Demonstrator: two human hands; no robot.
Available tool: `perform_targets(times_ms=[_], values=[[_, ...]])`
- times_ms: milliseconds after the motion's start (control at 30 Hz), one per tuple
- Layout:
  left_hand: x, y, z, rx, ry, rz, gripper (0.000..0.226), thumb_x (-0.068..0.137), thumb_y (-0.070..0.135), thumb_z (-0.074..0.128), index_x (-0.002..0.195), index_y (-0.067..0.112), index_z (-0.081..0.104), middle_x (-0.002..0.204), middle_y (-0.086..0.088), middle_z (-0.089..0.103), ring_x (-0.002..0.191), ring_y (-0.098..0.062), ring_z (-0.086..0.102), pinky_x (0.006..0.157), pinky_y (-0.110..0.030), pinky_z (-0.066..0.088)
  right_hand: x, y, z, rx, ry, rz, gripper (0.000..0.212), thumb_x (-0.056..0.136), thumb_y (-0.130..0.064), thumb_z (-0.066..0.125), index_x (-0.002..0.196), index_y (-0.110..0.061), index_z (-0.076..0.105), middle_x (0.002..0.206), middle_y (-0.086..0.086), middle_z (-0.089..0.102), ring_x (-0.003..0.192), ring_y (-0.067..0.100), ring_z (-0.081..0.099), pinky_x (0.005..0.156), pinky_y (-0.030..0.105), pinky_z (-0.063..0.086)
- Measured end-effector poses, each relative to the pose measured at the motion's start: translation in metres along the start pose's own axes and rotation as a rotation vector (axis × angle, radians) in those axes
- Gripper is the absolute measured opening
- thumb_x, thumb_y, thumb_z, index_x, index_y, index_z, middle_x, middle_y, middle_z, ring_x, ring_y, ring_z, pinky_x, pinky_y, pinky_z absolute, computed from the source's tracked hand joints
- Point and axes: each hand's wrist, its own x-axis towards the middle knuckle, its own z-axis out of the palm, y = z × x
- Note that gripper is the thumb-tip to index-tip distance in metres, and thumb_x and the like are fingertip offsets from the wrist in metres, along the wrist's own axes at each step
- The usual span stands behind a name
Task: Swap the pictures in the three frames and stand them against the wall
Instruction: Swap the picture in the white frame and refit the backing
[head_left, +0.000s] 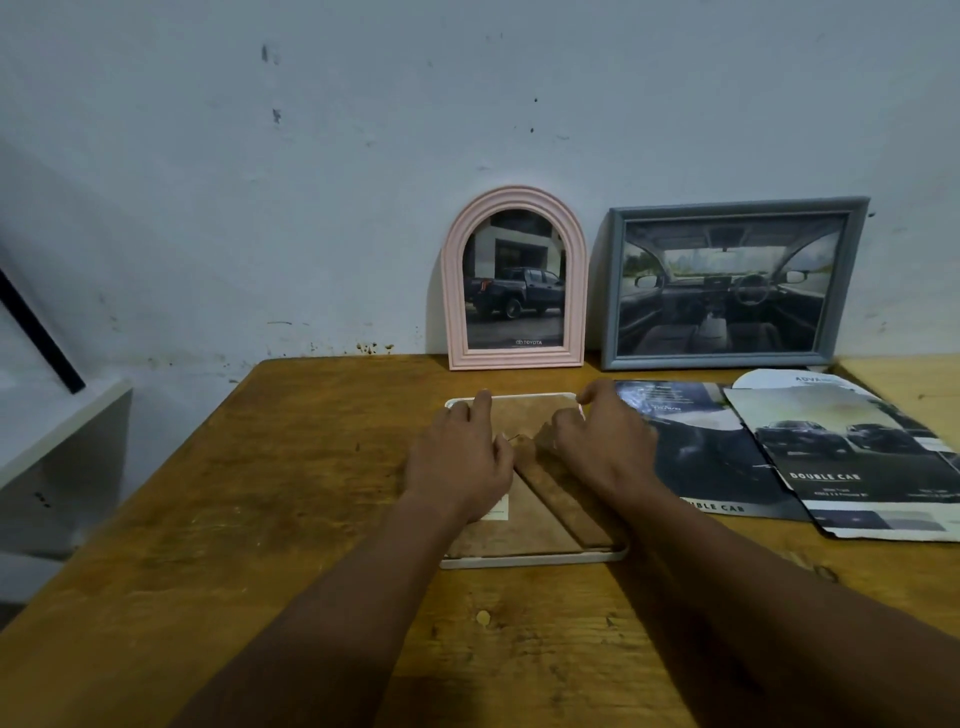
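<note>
a worn wooden table (234, 493) is pushed up to a pale, scuffed wall (311, 156) with dark marks and stains low down. the white frame (519, 561) lies face down in the middle of the table, its brown backing (519, 530) up and the fold-out stand (563, 499) lying flat along it.

both hands are on that white frame. the left hand (460, 462) rests on the left half of the backing with fingers fairly straight, loose, holding nothing, one fingertip reaching the far rim. the right hand (602, 447) sits on the right half with fingers bent toward the far right corner; i cannot tell whether it pinches anything or only presses there.

beyond the white frame, upright against the wall, stands the pink arched frame (452, 291), holding a picture of a dark pickup truck (514, 291). beyond and to the right of the white frame the grey frame (613, 286) leans on the wall, holding a picture of a car interior (727, 291). what the white frame holds is hidden.

just right of the white frame two loose printed sheets lie flat and overlap: a dark sheet (717, 457) touching the right wrist, and over its far side a sheet with two trucks (857, 457).

well left of the white frame, off the table, is a white cabinet (62, 431) with a black bar (36, 332) slanting above it.
</note>
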Motion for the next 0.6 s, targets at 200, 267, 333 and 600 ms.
perform_targets(times_ms=[200,267,333,600], values=[[0.007,0.012,0.002,-0.172,0.050,0.001,0.061,0.103,0.051,0.039,0.158,0.032,0.021,0.151,-0.003,0.049,0.132,-0.024,0.052,0.098,-0.041,0.050,0.006,0.001,-0.026,0.404,-0.101,0.155,0.018,0.094,-0.030,0.062,0.108,-0.029,0.052,0.105,-0.002,0.060,0.089,0.012,0.057,0.080,0.036,0.053],[0.010,0.018,0.002,-0.324,0.045,-0.009,0.060,0.102,0.053,0.041,0.156,0.032,0.023,0.150,-0.002,0.050,0.130,-0.024,0.053,0.100,-0.044,0.051,0.008,-0.001,-0.040,0.475,-0.102,0.104,0.023,0.095,-0.030,0.063,0.112,-0.032,0.049,0.107,-0.008,0.055,0.092,0.008,0.054,0.073,0.029,0.049],[0.013,0.023,0.005,-0.525,-0.010,-0.038,0.065,0.101,0.059,0.041,0.157,0.034,0.021,0.155,-0.001,0.043,0.136,-0.025,0.047,0.106,-0.045,0.046,0.008,-0.005,-0.058,0.517,-0.194,0.061,0.034,0.094,-0.032,0.064,0.120,-0.035,0.043,0.113,-0.011,0.048,0.094,0.007,0.051,0.065,0.022,0.043],[-0.003,0.031,0.012,-0.644,-0.028,-0.072,0.079,0.090,0.077,0.018,0.156,0.034,0.021,0.159,0.001,0.036,0.143,-0.023,0.039,0.112,-0.048,0.040,0.001,0.003,-0.073,0.205,-0.434,-0.121,0.089,0.080,-0.024,0.081,0.148,-0.034,0.025,0.148,0.001,0.037,0.123,0.021,0.044,0.080,0.026,0.046]])
